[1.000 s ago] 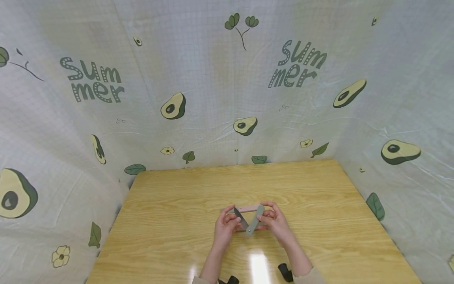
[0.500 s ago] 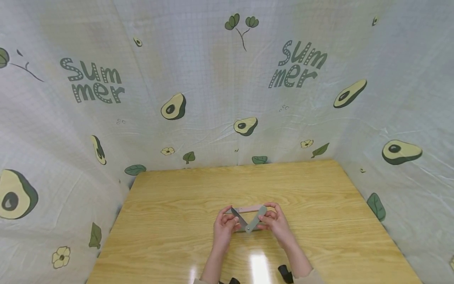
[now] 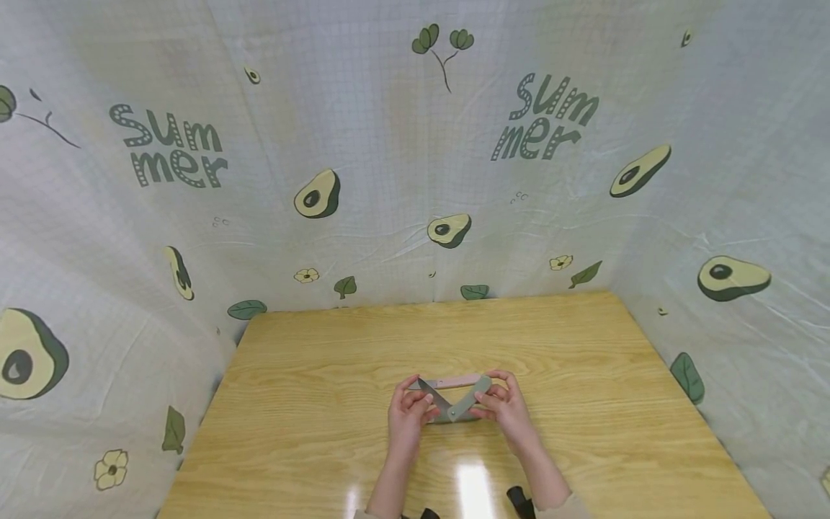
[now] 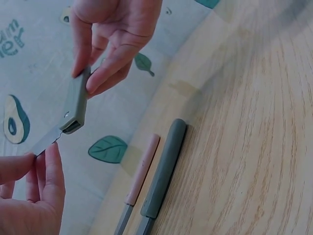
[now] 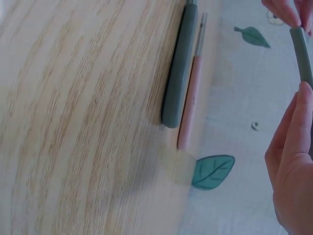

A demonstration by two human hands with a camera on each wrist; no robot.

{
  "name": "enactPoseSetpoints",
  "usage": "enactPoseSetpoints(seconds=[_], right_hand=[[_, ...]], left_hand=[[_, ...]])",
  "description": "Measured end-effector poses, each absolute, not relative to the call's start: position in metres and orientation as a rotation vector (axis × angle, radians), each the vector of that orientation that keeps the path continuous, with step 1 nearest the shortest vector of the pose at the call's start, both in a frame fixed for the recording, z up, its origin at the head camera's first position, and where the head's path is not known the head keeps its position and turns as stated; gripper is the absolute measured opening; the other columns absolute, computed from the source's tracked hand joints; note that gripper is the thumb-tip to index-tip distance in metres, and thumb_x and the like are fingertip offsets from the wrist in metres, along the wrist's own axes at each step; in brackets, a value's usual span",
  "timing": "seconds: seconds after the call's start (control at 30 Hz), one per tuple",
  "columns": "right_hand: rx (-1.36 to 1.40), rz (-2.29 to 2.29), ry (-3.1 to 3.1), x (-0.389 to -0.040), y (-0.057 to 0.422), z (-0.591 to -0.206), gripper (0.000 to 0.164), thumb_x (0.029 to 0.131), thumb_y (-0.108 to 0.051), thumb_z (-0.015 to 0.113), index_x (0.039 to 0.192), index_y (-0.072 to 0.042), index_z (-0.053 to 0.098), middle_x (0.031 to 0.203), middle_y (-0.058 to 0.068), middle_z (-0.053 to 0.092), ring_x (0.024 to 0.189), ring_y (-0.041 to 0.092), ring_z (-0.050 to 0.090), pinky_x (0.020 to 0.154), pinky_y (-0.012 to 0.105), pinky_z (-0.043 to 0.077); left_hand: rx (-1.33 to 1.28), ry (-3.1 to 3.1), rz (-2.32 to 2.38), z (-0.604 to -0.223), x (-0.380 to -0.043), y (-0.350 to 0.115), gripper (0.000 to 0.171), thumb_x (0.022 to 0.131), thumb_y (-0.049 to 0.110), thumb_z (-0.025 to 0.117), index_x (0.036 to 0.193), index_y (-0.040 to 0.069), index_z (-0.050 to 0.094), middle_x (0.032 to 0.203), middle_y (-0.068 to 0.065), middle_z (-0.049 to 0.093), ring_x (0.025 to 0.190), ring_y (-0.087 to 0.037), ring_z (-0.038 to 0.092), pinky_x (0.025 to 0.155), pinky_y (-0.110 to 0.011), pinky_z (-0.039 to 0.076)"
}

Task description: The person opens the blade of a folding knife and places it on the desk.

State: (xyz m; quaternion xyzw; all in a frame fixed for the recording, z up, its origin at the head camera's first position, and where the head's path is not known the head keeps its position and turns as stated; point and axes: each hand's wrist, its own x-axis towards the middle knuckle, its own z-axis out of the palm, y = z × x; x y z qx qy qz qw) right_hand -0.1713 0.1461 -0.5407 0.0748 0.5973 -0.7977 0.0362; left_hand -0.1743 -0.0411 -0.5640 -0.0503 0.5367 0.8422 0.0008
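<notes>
A folding knife (image 3: 472, 398) with a grey-green handle is held up between both hands, partly unfolded into a wide V. My left hand (image 3: 405, 414) pinches its metal blade (image 4: 47, 142) between thumb and fingers. The handle (image 4: 76, 100) is pinched by my right hand (image 3: 510, 409), near the end away from the pivot. Below, on the wooden table, lie a pink-handled knife (image 4: 143, 169) and, close beside it, a knife with a thicker dark green handle (image 4: 165, 169). Their blades are only partly visible in the wrist views.
The wooden table (image 3: 324, 360) runs back to a pale curtain (image 3: 382, 130) printed with avocados and leaves, which also hangs along both sides. Black wrist straps (image 3: 521, 499) show at the lower edge. Glare lies on the table's near part.
The folding knife has opened wider: my left hand has drawn the blade left while the handle has swung a little right. The knives on the table have stayed put.
</notes>
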Motion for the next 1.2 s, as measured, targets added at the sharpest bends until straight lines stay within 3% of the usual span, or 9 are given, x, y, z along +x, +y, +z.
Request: enactPoseSetpoints(seconds=[0.63,0.97,1.2], right_hand=[[0.316,-2.561,1.809,-0.168,0.141,-0.543,0.044,0.094,0.007,0.054,0.13,-0.006,0.032,0.096,0.008,0.058,0.089,0.017,0.064,0.084,0.038,0.06],[0.374,-2.596,1.745,-0.167,0.137,-0.541,0.045,0.096,0.005,0.052,0.132,-0.006,0.027,0.099,0.007,0.056,0.091,0.015,0.064,0.087,0.035,0.059],[0.387,-2.638,1.721,-0.165,0.134,-0.542,0.044,0.097,0.005,0.051,0.132,-0.005,0.025,0.099,0.007,0.056,0.09,0.014,0.065,0.089,0.033,0.058]], left_hand=[[-0.159,1.629,2.769,-0.564,-0.174,-0.037,0.04,0.09,-0.008,0.058,0.124,0.008,0.044,0.088,-0.002,0.053,0.081,-0.014,0.064,0.077,-0.033,0.062],[-0.229,1.606,2.836,-0.56,-0.174,-0.033,0.042,0.089,-0.012,0.056,0.125,-0.002,0.036,0.092,-0.006,0.056,0.083,-0.015,0.064,0.08,-0.038,0.061],[-0.207,1.559,2.894,-0.562,-0.173,-0.031,0.039,0.089,-0.012,0.055,0.12,0.007,0.039,0.094,-0.007,0.056,0.087,-0.015,0.063,0.083,-0.039,0.06]])
